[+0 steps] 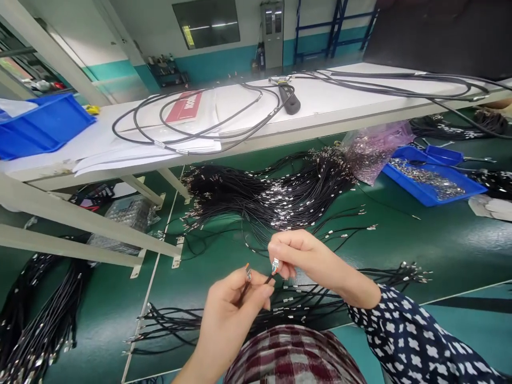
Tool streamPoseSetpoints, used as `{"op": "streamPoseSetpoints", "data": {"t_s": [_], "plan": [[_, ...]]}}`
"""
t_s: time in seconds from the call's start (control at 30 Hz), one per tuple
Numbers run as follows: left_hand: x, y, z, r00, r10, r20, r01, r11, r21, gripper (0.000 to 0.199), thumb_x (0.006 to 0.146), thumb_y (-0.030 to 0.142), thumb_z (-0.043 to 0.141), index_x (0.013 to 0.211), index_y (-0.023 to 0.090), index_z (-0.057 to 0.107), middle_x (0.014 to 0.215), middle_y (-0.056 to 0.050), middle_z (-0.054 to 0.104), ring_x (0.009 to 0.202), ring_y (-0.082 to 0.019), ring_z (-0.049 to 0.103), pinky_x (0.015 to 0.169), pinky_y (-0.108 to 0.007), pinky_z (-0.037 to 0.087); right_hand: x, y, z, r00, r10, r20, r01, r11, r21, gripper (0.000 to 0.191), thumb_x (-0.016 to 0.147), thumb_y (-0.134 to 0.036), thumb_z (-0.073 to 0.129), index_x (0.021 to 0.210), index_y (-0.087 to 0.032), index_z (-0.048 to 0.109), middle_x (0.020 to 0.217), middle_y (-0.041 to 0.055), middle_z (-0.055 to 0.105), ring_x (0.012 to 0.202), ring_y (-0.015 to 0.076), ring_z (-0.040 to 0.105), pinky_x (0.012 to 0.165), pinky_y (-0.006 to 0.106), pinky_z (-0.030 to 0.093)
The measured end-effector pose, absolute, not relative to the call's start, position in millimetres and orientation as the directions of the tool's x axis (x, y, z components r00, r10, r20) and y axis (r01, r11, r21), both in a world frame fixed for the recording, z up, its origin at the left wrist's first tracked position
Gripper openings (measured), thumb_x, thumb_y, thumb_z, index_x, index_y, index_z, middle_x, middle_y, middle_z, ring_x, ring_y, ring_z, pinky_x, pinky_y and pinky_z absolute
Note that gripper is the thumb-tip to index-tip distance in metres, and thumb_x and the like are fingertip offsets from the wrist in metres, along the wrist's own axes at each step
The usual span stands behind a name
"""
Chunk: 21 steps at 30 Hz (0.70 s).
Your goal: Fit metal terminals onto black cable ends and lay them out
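Note:
Close in front of my body, my left hand pinches a thin black cable between thumb and fingers. A bare metal-and-orange wire end sticks up from the same hand. My right hand is closed around a small silver metal connector at the cable's tip. The two hands nearly touch, with the short cable piece between them. Beneath them lies a row of black cables across the green table. Just beyond is a large bundle of black cables with white labels. Part of the held cable is hidden by my fingers.
A blue tray of small metal parts and a pink plastic bag sit at the right. Above, a white shelf carries looped cables, papers and a blue bin. Its legs stand at the left, near another cable bundle.

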<state>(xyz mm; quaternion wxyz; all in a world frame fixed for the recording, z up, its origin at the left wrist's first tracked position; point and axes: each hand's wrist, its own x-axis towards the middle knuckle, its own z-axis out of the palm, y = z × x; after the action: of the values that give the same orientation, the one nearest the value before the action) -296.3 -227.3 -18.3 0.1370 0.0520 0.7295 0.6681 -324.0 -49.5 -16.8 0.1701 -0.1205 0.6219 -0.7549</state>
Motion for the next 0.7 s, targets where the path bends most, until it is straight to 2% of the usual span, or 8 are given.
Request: {"op": "streamPoseSetpoints", "data": {"t_s": [0.1,0.23,0.33,0.4,0.47,0.57,0.63,0.7], "plan": [[-294.2,-226.8,-19.9,-0.965,0.236,-0.119,-0.100,0.088,0.991,0.015,0.079,0.024,0.069,0.067,0.017,0.065,0.058,0.000,0.058,0.056,-0.012,0.050,0.056,-0.023,0.039,-322.7,-53.9,-21.1,-0.903,-0.421,-0.089,0.208,-0.248,-0.946,0.041,0.091,-0.045,0.054,0.065,-0.014,0.055,0.053,-0.0043,0.048,0.047,0.0061,0.042,0.045,0.018,0.032],[-292.8,-226.0,-19.3,-0.978,0.207,-0.005,0.016,0.104,0.994,0.004,0.079,0.021,0.071,0.080,0.020,0.074,0.079,-0.003,0.062,0.063,-0.012,0.050,0.058,-0.023,0.039,-316.9,-57.3,-15.2,-0.949,-0.304,-0.079,0.134,-0.167,-0.977,0.040,0.091,-0.043,0.055,0.062,-0.016,0.051,0.053,-0.0045,0.049,0.048,0.0063,0.042,0.045,0.018,0.032],[-290.3,-227.5,-17.5,-0.982,0.126,0.141,0.161,0.167,0.973,0.022,0.082,0.019,0.068,0.101,0.027,0.075,0.086,-0.002,0.058,0.061,-0.010,0.046,0.050,-0.022,0.035,-312.0,-58.8,-11.9,-0.980,-0.200,-0.022,0.029,-0.035,-0.999,0.040,0.093,-0.039,0.054,0.060,-0.016,0.048,0.055,-0.0043,0.051,0.051,0.0069,0.044,0.049,0.019,0.034],[-289.7,-230.8,-17.8,-0.952,0.153,0.264,0.295,0.234,0.927,0.031,0.084,0.014,0.065,0.109,0.030,0.073,0.083,-0.002,0.057,0.063,-0.011,0.048,0.049,-0.022,0.035,-309.6,-59.7,-11.9,-0.987,-0.160,0.003,-0.008,0.027,-1.000,0.042,0.094,-0.037,0.054,0.059,-0.016,0.047,0.055,-0.0045,0.050,0.053,0.0074,0.043,0.051,0.020,0.034],[-291.5,-235.7,-20.8,-0.885,0.261,0.386,0.455,0.309,0.835,0.041,0.084,0.007,0.062,0.117,0.031,0.069,0.085,-0.002,0.058,0.067,-0.011,0.052,0.053,-0.022,0.038,-308.5,-60.3,-12.7,-0.990,-0.139,0.004,-0.009,0.039,-0.999,0.041,0.094,-0.036,0.053,0.059,-0.016,0.046,0.054,-0.0048,0.049,0.053,0.0075,0.042,0.051,0.020,0.034],[-297.1,-242.3,-30.0,-0.716,0.430,0.550,0.698,0.418,0.581,0.053,0.084,-0.002,0.056,0.128,0.026,0.061,0.089,-0.004,0.056,0.071,-0.012,0.055,0.060,-0.022,0.044,-308.5,-59.4,-12.7,-0.989,-0.147,-0.024,0.023,0.010,-1.000,0.041,0.095,-0.037,0.052,0.059,-0.017,0.047,0.054,-0.0050,0.048,0.051,0.0073,0.040,0.050,0.020,0.033],[-299.0,-243.2,-36.3,-0.604,0.516,0.608,0.792,0.472,0.387,0.052,0.083,-0.003,0.055,0.130,0.019,0.059,0.088,-0.005,0.055,0.072,-0.012,0.055,0.062,-0.023,0.045,-307.6,-56.4,-11.9,-0.987,-0.152,-0.054,0.053,0.009,-0.999,0.043,0.095,-0.039,0.052,0.058,-0.017,0.045,0.054,-0.0047,0.047,0.051,0.0074,0.040,0.049,0.020,0.032],[-297.4,-240.3,-39.9,-0.550,0.569,0.611,0.819,0.511,0.261,0.046,0.085,0.001,0.056,0.129,0.016,0.058,0.086,-0.005,0.055,0.071,-0.013,0.054,0.062,-0.025,0.046,-304.2,-51.1,-12.1,-0.987,-0.135,-0.089,0.082,0.058,-0.995,0.046,0.094,-0.044,0.052,0.057,-0.017,0.043,0.052,-0.0047,0.043,0.049,0.0078,0.037,0.046,0.020,0.031]]}}
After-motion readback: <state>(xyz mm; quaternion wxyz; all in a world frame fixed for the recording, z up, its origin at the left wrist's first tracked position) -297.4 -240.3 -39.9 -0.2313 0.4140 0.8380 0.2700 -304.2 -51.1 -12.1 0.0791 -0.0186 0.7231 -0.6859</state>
